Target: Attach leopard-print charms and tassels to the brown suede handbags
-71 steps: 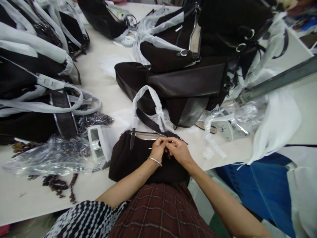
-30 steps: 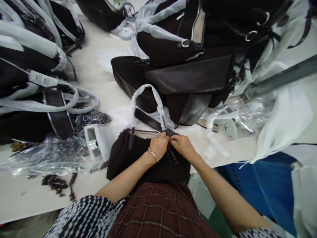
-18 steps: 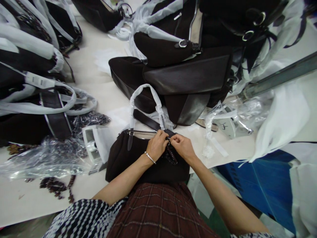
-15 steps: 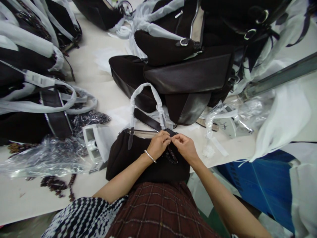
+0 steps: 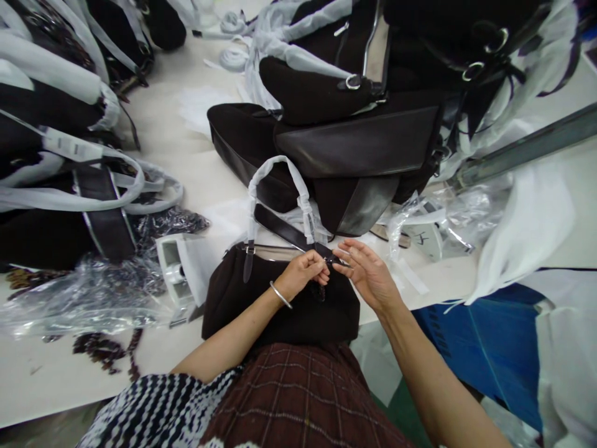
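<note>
Left hand (image 5: 309,272) | closed, over dark bag (image 5: 280,305) | white label (image 5: 72,146), print illegible

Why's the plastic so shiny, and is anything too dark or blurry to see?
Head view: light glints off the crinkled plastic; head view: the nearest bag is so dark its cloth shows little detail; head view: anything tiny in the left hand is too blurry to make out.

Over the right end of the bag (image 5: 261,305), the right hand (image 5: 368,277) has parted from the left hand (image 5: 310,270), its fingers now spread. Beyond the bag, the far pouch (image 5: 164,25) sits farther left, baring more white coil (image 5: 233,59).
</note>
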Tool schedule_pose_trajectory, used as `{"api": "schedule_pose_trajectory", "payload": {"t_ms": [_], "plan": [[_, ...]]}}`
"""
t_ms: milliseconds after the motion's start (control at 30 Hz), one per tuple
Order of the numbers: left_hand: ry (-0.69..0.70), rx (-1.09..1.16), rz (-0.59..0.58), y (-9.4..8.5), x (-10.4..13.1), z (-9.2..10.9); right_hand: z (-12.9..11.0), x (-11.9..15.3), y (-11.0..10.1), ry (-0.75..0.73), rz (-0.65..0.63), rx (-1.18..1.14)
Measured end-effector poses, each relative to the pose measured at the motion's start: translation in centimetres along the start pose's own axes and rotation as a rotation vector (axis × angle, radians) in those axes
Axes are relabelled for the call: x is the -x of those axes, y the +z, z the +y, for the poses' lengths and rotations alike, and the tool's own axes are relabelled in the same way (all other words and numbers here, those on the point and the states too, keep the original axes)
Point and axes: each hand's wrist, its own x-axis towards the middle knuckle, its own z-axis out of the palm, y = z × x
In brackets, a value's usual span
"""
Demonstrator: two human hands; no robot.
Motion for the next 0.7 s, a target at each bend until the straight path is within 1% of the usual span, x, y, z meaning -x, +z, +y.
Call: {"api": "schedule_pose_trajectory", "payload": {"t_ms": [67,100,167,233,333,400,467,533,600,700], "plan": [[-0.001,0.059,0.039,-0.4,0.1,-0.2,0.5,0.0,-0.5,-0.002,0.065,0.107],[-0.003,0.078,0.045,-0.5,0.1,-0.2,0.9,-0.1,-0.6,0.018,0.074,0.161],[-0.005,0.097,0.038,-0.6,0.1,-0.3,1.7,-0.1,-0.2,0.069,0.045,0.220],[-0.007,0.102,0.028,-0.5,0.1,-0.4,2.3,-0.3,0.6,0.077,0.023,0.203],[-0.021,0.102,0.025,-0.3,0.1,-0.3,2.7,-0.6,2.0,0.051,0.031,0.119],[-0.026,0.104,0.018,-0.2,0.1,-0.2,2.7,-0.7,2.4,0.061,0.034,0.059],[-0.023,0.109,0.026,-0.4,0.1,0.0,2.8,-0.8,2.4,0.077,0.039,-0.001],[-0.016,0.116,0.065,-0.7,0.2,0.2,2.9,-0.8,2.2,0.079,0.042,-0.033],[-0.012,0.109,0.105,-1.0,0.3,0.5,2.9,-0.7,1.9,0.070,0.048,-0.026],[-0.010,0.008,0.114,-1.4,0.5,0.9,2.9,-0.6,1.8,0.053,0.048,0.047]]}}
